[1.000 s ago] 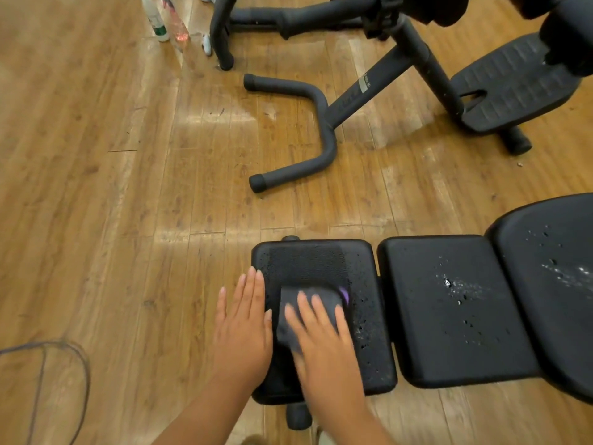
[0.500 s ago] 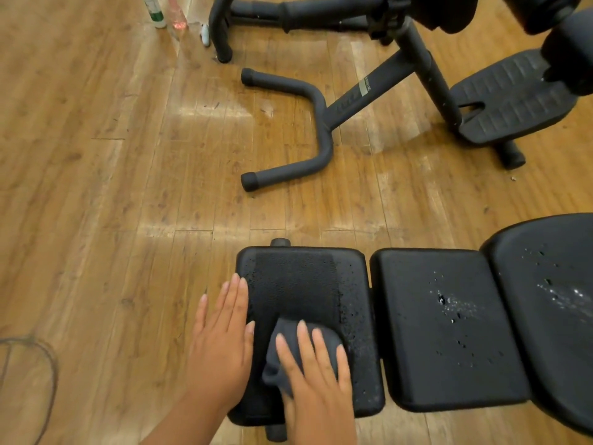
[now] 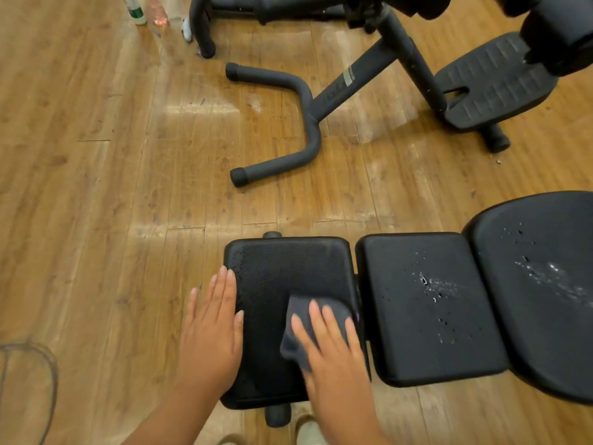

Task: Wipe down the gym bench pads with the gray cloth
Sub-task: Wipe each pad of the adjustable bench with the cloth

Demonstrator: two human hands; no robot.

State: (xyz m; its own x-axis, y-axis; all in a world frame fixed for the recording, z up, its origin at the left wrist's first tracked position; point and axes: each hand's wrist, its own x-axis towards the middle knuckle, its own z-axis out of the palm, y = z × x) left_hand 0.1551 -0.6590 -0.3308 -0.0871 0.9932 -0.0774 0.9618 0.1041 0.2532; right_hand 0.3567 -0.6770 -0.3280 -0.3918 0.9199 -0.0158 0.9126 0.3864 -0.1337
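Observation:
A black gym bench lies across the lower right with three pads. On the left pad (image 3: 288, 271) my right hand (image 3: 330, 345) presses the gray cloth (image 3: 298, 319) flat near the pad's right edge, fingers straight. My left hand (image 3: 211, 329) rests flat on the left rim of that pad, fingers together. The middle pad (image 3: 426, 303) and the right pad (image 3: 539, 284) carry scattered water droplets. Fine droplets also show on the left pad's upper left part.
Another black exercise machine with a curved floor bar (image 3: 288, 123) and a ribbed footplate (image 3: 491, 81) stands behind on the wooden floor. Bottles (image 3: 136, 8) stand at the top left. A thin cable loop (image 3: 35, 370) lies at the lower left.
My right hand has slid the cloth toward me and then rightward across the left pad. My left hand has stayed flat on the pad's left edge.

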